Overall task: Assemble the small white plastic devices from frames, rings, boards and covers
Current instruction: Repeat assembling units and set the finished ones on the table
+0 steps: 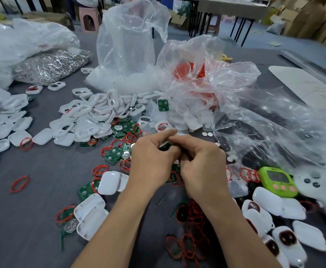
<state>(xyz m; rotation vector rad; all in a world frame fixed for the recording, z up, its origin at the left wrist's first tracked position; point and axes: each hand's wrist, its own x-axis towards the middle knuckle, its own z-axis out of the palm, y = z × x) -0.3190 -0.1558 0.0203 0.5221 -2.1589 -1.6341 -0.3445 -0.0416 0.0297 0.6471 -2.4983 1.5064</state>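
My left hand and my right hand meet over the middle of the grey table. Together their curled fingers pinch a small white device part with a green board in it; most of it is hidden by the fingers. White frames lie heaped behind the hands. Green boards and red rings are scattered to the left. White covers lie at the near left.
Clear plastic bags of parts stand behind the pile, one with red rings. A bag of metal clips lies at far left. A green timer, assembled white devices and a loose heap of red rings sit at near right.
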